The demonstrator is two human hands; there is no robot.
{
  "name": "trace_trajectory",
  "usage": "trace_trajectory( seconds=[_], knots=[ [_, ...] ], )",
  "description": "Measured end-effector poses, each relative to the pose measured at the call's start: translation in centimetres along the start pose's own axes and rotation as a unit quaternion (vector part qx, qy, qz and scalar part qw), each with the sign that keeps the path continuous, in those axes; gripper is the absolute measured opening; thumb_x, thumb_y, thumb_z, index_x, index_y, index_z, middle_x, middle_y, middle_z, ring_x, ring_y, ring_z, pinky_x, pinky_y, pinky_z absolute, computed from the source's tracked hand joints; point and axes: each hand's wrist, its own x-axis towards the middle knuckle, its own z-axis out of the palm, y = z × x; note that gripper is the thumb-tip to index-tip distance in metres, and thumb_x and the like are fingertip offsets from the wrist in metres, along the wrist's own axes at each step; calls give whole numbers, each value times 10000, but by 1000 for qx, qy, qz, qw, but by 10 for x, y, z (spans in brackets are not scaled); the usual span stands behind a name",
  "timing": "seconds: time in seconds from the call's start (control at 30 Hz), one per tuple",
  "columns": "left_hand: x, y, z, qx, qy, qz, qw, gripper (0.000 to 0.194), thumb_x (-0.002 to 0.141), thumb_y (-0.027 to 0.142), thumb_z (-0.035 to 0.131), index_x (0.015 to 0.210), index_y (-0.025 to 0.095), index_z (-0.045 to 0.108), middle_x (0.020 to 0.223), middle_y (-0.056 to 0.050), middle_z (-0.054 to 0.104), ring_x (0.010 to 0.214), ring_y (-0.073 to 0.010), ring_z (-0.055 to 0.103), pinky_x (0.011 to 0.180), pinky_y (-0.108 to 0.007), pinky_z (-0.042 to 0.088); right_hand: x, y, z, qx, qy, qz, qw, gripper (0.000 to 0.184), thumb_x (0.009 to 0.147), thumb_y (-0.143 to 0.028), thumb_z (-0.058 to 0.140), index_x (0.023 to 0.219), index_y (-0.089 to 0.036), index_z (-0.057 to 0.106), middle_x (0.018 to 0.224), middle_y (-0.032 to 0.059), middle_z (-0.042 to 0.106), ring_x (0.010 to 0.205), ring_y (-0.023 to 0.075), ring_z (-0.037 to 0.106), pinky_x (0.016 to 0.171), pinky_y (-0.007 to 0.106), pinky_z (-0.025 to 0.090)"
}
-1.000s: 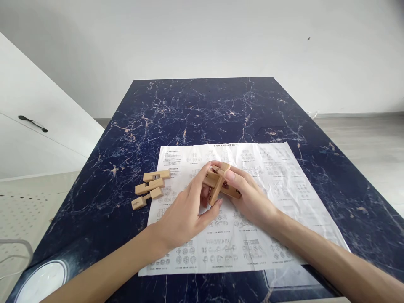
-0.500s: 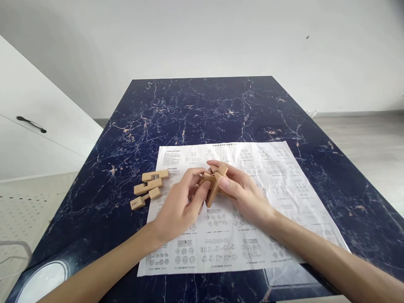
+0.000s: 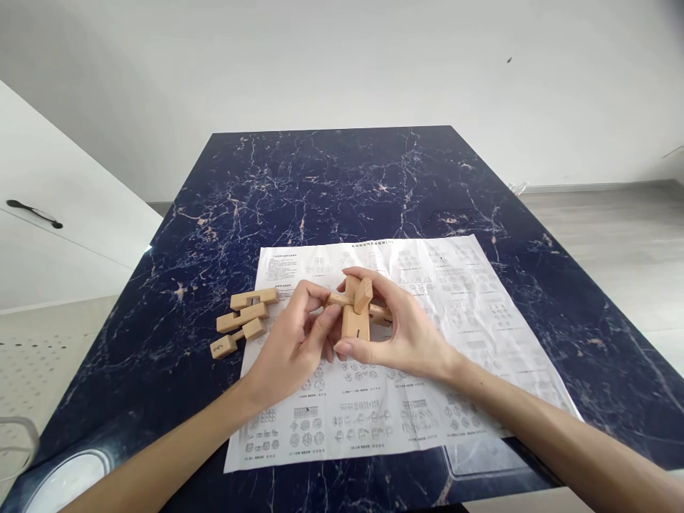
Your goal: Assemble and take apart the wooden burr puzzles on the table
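Observation:
Over the printed instruction sheet (image 3: 368, 420), my two hands hold a partly interlocked wooden burr puzzle (image 3: 355, 320). My left hand (image 3: 304, 331) pinches the end of a bar that sticks out to the left. Around the block with a dark "1" mark, my right hand (image 3: 409, 328) is closed, thumb at its near end and fingers at its far end. One piece juts upward and another points right towards my right palm. To the left lie three notched wooden puzzle pieces (image 3: 254, 297), the nearest one marked with a number.
The creased sheet lies on a dark blue marble-patterned table (image 3: 325, 185). A white cabinet (image 3: 69, 206) with a dark handle stands at the left, and a white wall rises behind. A pale round shape (image 3: 69, 484) shows at the table's near left.
The puzzle has been turned in my hands, so the block marked "1" now faces up. My right thumb has moved down to its near end. The view has shifted slightly.

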Motion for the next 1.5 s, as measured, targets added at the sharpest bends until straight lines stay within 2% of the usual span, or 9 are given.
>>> trace_trajectory(
  seconds=[0.17,0.33,0.5,0.63,1.07,1.13,1.3,1.5],
  knots=[
    [1,-2,0,-5,6,10,1000,238,1139,454,535,1087,228,483,795,33,678,563,-113,639,494,-227,507,2,-2,-3,-55,5,-19,998,783,736,-552,946,1385,-252,627,1410,144,636,1186,338,700,946,508,661],
    [-1,-4,-1,-2,13,8,1000,249,1141,464,538,1077,230,483,748,51,655,519,-99,615,466,-208,473,5,-5,-7,-88,-26,-1,996,612,724,-577,946,1163,-243,680,1387,121,674,1172,328,723,958,504,666],
    [1,-4,-2,0,22,8,1000,266,1134,486,551,1074,234,488,733,52,652,510,-99,594,464,-215,459,7,-6,-10,-104,-28,1,994,592,729,-587,933,1133,-244,671,1405,124,689,1177,338,731,942,500,662],
    [3,-2,-3,-6,29,12,999,279,1135,484,548,1037,232,481,711,52,662,512,-100,599,472,-215,463,8,-5,-13,-122,-22,-8,992,574,731,-620,918,1072,-238,657,1337,131,725,1185,366,727,953,521,643],
    [4,-3,-4,-23,26,22,999,267,1134,456,560,1019,226,487,741,58,669,518,-85,611,490,-215,501,10,0,-15,-81,-25,-13,996,530,743,-619,917,1005,-241,654,1378,139,704,1227,371,709,1008,556,632],
    [5,-2,-4,-25,28,20,999,277,1129,467,568,1016,226,490,745,57,666,516,-83,607,490,-213,504,9,0,-14,-69,-20,-15,997,536,741,-604,924,1029,-237,658,1384,145,702,1230,368,709,1016,556,630],
    [5,-1,-4,-28,26,21,999,280,1125,476,573,1024,224,503,749,52,659,520,-84,606,495,-213,516,7,4,-13,-58,-6,-21,998,689,751,-577,925,1276,-224,654,1346,143,720,1153,342,746,1006,547,633],
    [5,-2,-4,-39,21,26,999,264,1122,460,585,1037,224,504,740,51,651,511,-88,601,488,-213,505,7,5,-13,-80,12,-41,996,735,749,-580,922,1326,-220,642,1237,120,752,1077,324,747,951,518,633]
  ],
)
